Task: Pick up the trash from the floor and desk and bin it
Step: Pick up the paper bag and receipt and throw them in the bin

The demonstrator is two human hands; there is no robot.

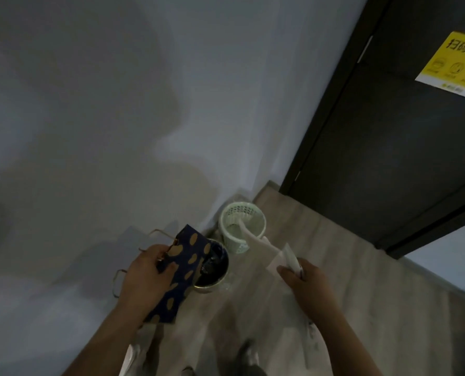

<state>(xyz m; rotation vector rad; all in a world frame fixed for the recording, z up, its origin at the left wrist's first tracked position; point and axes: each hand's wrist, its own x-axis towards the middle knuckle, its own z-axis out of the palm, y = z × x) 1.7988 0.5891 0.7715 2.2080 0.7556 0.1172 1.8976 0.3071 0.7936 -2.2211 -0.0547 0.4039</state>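
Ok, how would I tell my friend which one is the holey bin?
Find the dark door, then look down at the wooden floor left of it. Two bins stand there. It's the farther one, a pale green plastic basket with holes in its wall, unlike the shiny metal bin nearer you.

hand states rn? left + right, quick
Left hand: grips the navy gold-spotted paper gift bag.
Right hand: pinches white paper scraps.

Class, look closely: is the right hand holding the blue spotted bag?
No, the left hand grips the blue spotted bag; the right hand holds white paper.
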